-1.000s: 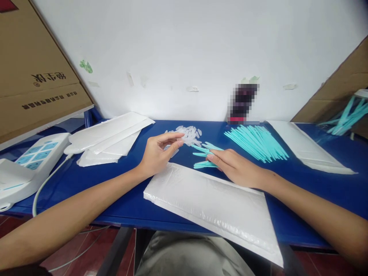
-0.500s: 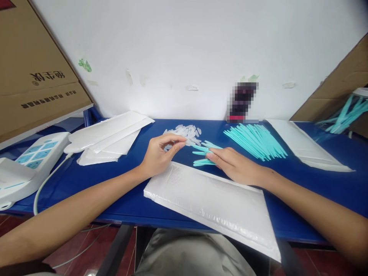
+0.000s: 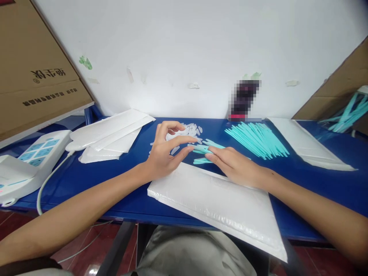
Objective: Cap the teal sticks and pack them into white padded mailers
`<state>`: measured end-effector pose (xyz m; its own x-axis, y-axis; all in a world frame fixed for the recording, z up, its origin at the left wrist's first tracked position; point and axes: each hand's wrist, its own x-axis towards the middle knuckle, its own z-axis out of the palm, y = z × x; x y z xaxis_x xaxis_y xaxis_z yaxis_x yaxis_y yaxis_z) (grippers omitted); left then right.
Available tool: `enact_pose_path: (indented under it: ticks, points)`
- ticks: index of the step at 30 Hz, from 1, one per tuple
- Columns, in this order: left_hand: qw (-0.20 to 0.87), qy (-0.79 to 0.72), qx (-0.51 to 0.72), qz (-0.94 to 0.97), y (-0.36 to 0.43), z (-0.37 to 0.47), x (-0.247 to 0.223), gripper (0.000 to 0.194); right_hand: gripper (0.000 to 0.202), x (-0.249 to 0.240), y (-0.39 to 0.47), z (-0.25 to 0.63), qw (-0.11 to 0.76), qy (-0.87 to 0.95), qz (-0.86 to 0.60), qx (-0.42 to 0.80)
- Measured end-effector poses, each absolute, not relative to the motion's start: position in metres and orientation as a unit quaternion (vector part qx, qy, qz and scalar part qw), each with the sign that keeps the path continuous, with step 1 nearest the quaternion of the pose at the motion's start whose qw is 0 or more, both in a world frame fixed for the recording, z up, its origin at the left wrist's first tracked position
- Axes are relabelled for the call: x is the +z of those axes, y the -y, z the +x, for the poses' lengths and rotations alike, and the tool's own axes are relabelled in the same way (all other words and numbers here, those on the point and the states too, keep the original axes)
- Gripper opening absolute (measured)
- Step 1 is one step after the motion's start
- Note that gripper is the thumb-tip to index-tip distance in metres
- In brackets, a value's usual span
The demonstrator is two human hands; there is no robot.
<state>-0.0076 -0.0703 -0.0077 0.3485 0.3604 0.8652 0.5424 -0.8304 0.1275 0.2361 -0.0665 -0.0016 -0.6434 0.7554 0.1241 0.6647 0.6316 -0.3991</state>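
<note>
My right hand [image 3: 238,165] holds a few teal sticks [image 3: 202,148] between thumb and fingers, their ends pointing left. Thumb and index finger of my left hand [image 3: 166,153] reach the left ends of these sticks, while its other fingers are raised and curled; whether it grips anything is too small to tell. Small translucent white pieces [image 3: 188,131] lie in a pile behind my left hand. A larger fan of teal sticks [image 3: 257,140] rests on the blue table to the right. Below both hands lies a white padded envelope [image 3: 212,203], overhanging the front edge.
White envelopes [image 3: 115,130] and a white power strip [image 3: 43,151] with a cable are at the left. Another white envelope [image 3: 310,145] lies at the right. Cardboard [image 3: 37,57] stands at the left, and a clear container of teal sticks [image 3: 350,111] is far right.
My left hand has moved right and its thumb and index finger now reach the held sticks, with the other fingers lifted. My right hand has stayed nearly in place, still holding sticks.
</note>
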Motion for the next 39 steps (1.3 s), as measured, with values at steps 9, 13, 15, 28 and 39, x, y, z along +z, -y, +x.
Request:
enact_pose_path:
  ticks: [9,13,15,28,39]
  points:
    - [0.003,0.339,-0.458,-0.822,0.062,-0.016,-0.008,0.016,0.039,0.000,0.068,0.236,0.135,0.886,-0.417,0.150]
    - [-0.031,0.303,-0.454,-0.837,0.063,-0.013,-0.010,0.017,0.036,0.002,0.072,0.234,0.137,0.880,-0.432,0.144]
    - [-0.030,0.298,-0.480,-0.825,0.064,-0.011,-0.010,0.016,0.035,0.003,0.074,0.233,0.139,0.873,-0.443,0.149]
    - [-0.114,0.334,-0.387,-0.852,0.058,-0.013,-0.009,0.014,0.032,0.015,0.061,0.249,0.116,0.867,-0.479,0.081]
    - [0.040,0.413,-0.248,-0.875,0.047,-0.027,-0.014,0.024,0.039,0.012,0.057,0.252,0.062,0.839,-0.537,0.056]
